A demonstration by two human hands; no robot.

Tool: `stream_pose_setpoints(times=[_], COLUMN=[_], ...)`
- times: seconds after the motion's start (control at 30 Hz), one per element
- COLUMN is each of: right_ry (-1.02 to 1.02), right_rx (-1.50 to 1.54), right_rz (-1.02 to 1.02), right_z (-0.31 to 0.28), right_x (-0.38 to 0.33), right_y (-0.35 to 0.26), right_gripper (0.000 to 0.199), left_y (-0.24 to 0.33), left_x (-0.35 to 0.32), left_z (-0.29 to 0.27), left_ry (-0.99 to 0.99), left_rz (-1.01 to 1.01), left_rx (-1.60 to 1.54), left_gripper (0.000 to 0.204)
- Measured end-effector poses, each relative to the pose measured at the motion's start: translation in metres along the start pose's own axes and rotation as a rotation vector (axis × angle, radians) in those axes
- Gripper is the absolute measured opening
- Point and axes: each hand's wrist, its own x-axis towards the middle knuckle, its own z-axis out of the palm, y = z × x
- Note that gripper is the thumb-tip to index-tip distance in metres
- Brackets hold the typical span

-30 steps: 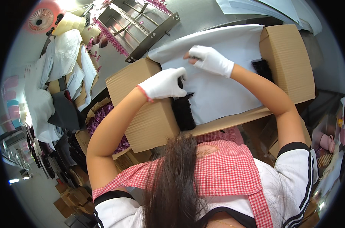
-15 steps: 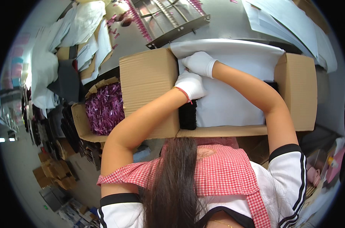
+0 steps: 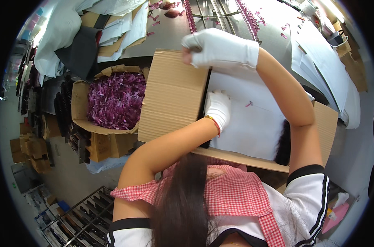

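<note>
A large cardboard box (image 3: pixel 174 99) stands before me, its left flap folded outward. Inside it a white sheet (image 3: pixel 244 127) lies over the contents, with black bristly strips (image 3: pixel 283 144) showing at the sides. My left hand (image 3: pixel 218 108), in a white glove, rests on the sheet by the box's left inner wall, fingers pointing away from me and partly hidden. My right hand (image 3: pixel 213 48), also gloved, is raised over the box's far left corner. Its bare fingertips are curled in; what they hold, if anything, cannot be made out. One small purple plastic piece (image 3: pixel 249 103) lies on the sheet.
Left of the box stands a smaller carton (image 3: pixel 79 105) full of purple plastic pieces (image 3: pixel 117 101). Beyond is a metal table (image 3: pixel 273 16) with a metal rack (image 3: pixel 220 16) edged in purple pieces. Paper sheets (image 3: pixel 318 74) lie at the right, papers and dark cloth (image 3: pixel 80 51) far left.
My right hand has lifted off the sheet, up and toward the left flap. The sheet's raised far end now lies lower, and a purple piece shows on it. My view has shifted.
</note>
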Motion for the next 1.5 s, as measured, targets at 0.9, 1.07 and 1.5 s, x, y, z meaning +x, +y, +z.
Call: stream_pose_setpoints(times=[0.9,1.07,1.5], right_ry=[0.237,0.024,0.748], right_rx=[-0.516,-0.904,0.335], right_rz=[-0.001,0.056,-0.016], right_z=[-0.017,-0.005,-0.085], right_x=[-0.024,-0.004,-0.021], right_y=[0.067,0.118,-0.036], right_gripper=[0.056,0.034,0.052], left_y=[-0.014,-0.028,-0.177], left_x=[0.003,-0.024,-0.036], left_z=[0.010,-0.007,-0.096], left_ry=[0.082,0.364,1.207], left_rz=[-0.127,0.008,-0.332], left_rx=[-0.394,-0.505,-0.529], left_gripper=[0.058,0.053,0.129])
